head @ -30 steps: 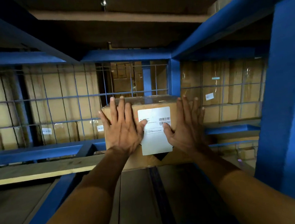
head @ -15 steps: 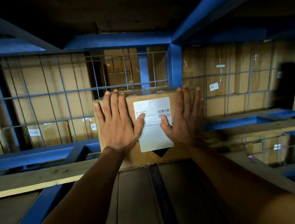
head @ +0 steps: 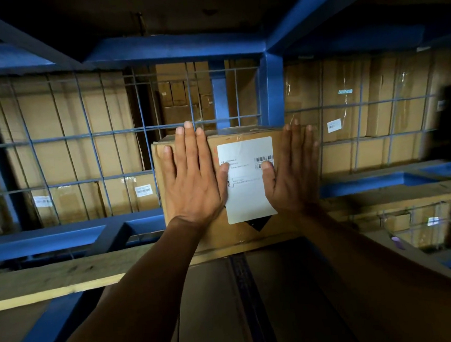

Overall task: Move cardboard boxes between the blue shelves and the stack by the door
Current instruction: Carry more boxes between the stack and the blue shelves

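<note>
A small cardboard box with a white barcode label stands on a wooden plank inside the blue shelf, close to the wire mesh at the back. My left hand presses flat on the box's front left, fingers straight and spread. On the front right, my right hand presses flat too, its thumb on the label. A larger, darker box lies right in front of the small one, under my forearms.
Blue wire mesh closes the back of the shelf; several stacked cardboard boxes stand behind it. A blue upright post rises just behind the small box. Blue beams cross overhead and at the lower left.
Both flat hands have stayed on the box's front. The box sits slightly deeper, nearer the mesh and post. My view has shifted left and closer.
</note>
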Available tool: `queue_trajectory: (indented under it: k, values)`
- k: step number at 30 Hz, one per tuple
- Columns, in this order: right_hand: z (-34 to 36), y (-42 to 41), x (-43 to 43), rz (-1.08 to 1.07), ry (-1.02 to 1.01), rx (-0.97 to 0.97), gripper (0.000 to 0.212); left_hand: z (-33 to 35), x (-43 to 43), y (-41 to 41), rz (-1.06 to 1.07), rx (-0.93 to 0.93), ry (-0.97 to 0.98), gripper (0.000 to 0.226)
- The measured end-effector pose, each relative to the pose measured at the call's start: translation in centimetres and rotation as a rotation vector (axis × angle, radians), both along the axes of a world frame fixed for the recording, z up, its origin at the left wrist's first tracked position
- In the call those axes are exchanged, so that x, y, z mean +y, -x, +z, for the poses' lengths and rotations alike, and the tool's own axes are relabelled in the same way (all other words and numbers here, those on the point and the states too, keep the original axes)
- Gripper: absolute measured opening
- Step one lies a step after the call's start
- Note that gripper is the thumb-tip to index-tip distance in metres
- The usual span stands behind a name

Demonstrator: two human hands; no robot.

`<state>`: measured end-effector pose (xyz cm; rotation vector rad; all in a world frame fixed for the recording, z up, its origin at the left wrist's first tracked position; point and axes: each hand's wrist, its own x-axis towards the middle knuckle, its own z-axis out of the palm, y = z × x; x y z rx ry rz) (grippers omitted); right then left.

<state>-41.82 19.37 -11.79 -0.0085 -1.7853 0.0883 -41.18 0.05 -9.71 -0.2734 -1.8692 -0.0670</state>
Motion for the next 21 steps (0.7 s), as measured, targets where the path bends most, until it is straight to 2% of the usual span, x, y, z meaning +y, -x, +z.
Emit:
queue_trajectory:
  k: [6,9,17,21]
  values:
    - [-0.4,0.4,0.2,0.048,0.0,0.03,0.068,-0.3,0.0,0.4,-0.02,0.002,0.013,0.069]
    - [-0.5,0.2,0.2,0.026,0.008,-0.015,0.069,-0.2,-0.1,0.2,0.008,-0.044,0.033,0.071]
    - [1.2,-3.5,0.0,-0.021,0.071,-0.336,0.074,1.2,0.1,-3.3,0.111,-0.297,0.107,0.078]
    - [3.5,-7.1,-0.3,-0.006,0.134,-0.542,0.071,2.1,-0.3,-8.1,0.021,-0.461,0.082,0.076]
